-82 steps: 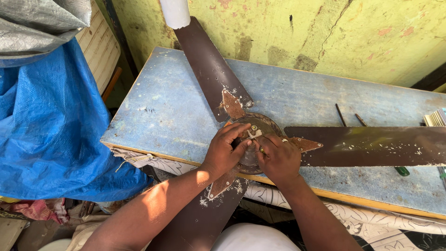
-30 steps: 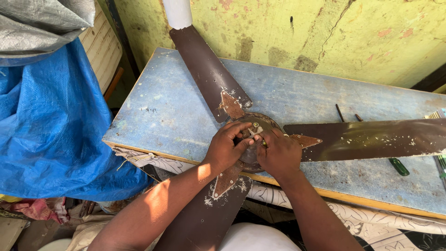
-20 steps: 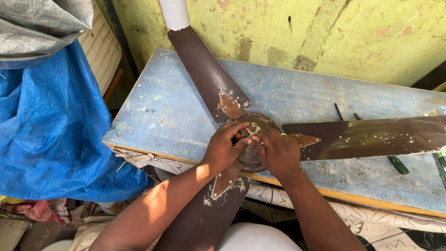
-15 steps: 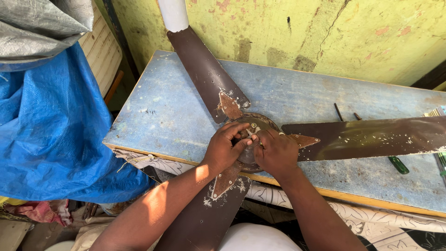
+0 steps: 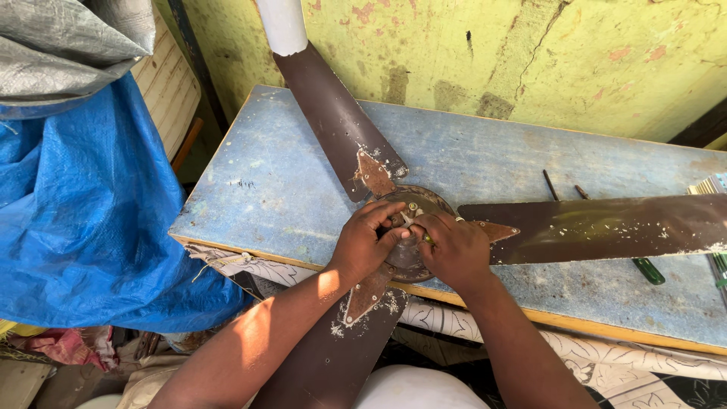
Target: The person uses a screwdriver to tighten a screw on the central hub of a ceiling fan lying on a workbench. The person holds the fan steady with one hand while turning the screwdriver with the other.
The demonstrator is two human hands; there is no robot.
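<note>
A brown ceiling fan lies on a worn blue table (image 5: 303,174). Its round motor hub (image 5: 415,206) sits near the table's front edge. One blade (image 5: 333,113) points to the far left, one blade (image 5: 606,227) runs right, and a third blade (image 5: 333,348) hangs toward me. My left hand (image 5: 367,242) and my right hand (image 5: 454,246) rest on the hub. Their fingertips pinch small parts at its centre, and the fingers hide what the parts are.
A green-handled screwdriver (image 5: 647,270) and two thin rods (image 5: 550,184) lie on the table behind the right blade. A blue tarpaulin (image 5: 83,227) hangs at the left under a grey sheet (image 5: 68,38). A yellow-green wall (image 5: 530,53) backs the table.
The fan and both hands stay in place on the hub; only the fingers shift slightly. The view has moved a little.
</note>
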